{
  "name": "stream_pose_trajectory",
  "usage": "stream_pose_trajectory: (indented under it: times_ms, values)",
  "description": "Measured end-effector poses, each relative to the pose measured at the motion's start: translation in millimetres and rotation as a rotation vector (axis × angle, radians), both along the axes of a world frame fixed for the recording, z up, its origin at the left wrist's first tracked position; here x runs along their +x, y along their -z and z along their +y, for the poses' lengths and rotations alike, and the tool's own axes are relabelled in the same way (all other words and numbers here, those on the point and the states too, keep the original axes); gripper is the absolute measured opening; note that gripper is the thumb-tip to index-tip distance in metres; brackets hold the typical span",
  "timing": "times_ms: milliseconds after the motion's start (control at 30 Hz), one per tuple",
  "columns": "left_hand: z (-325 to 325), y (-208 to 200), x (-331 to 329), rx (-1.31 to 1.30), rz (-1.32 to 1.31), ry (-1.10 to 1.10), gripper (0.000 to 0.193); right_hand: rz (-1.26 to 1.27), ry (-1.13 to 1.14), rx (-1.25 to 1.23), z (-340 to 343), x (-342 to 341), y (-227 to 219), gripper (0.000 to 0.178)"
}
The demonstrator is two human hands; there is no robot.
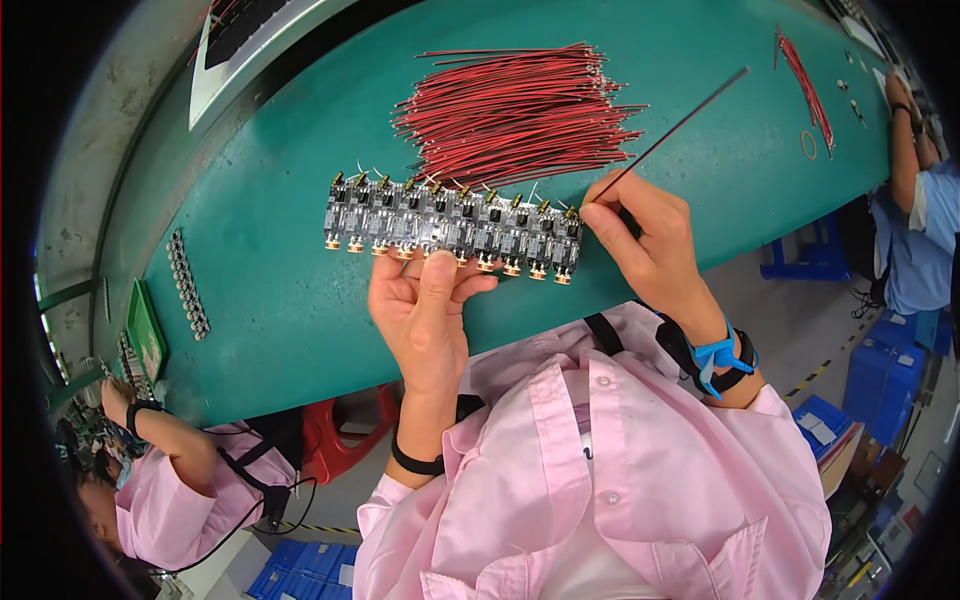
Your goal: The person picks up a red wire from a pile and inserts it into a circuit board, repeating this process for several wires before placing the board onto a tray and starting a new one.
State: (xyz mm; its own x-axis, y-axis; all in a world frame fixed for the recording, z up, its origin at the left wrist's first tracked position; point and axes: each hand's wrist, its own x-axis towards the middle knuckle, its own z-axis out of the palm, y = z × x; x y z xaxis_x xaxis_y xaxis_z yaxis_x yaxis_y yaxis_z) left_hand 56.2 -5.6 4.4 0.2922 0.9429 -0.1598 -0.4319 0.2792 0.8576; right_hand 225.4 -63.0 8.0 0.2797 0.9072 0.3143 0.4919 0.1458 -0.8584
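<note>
My left hand point(425, 310) grips a long strip of joined small circuit modules point(455, 222) from below, thumb on its face. Black components and brass-coloured round parts line the strip, and short pale wires stick up from its upper edge. At the strip's right end, my right hand point(645, 230) pinches a thin dark red-and-black wire point(690, 122) between thumb and fingers. The wire points up and to the right; its lower end is hidden at my fingertips. Just beyond the strip lies a large heap of red and black wires point(520, 115) on the green table point(300, 130).
A small wire bundle point(805, 90) and a rubber band point(808, 145) lie at the far right. On the left are a row of small metallic parts point(187, 285) and a green tray point(147, 330). Co-workers' arms point(170, 435) show at both sides. A red stool point(340, 435) stands below the table.
</note>
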Motion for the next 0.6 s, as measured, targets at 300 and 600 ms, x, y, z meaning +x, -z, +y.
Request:
stream_pose_trajectory:
  times_ms: [300,600]
  values:
    - [-0.9,-0.6,0.4,-0.005,-0.001,-0.001,0.013,-0.053,0.022,-0.049,-1.3,-1.2,-3.0,0.008]
    - [-1.5,-4.7,1.1,-0.027,-0.020,0.002,0.013,-0.137,-0.029,0.111,-2.1,-0.8,1.8,0.007]
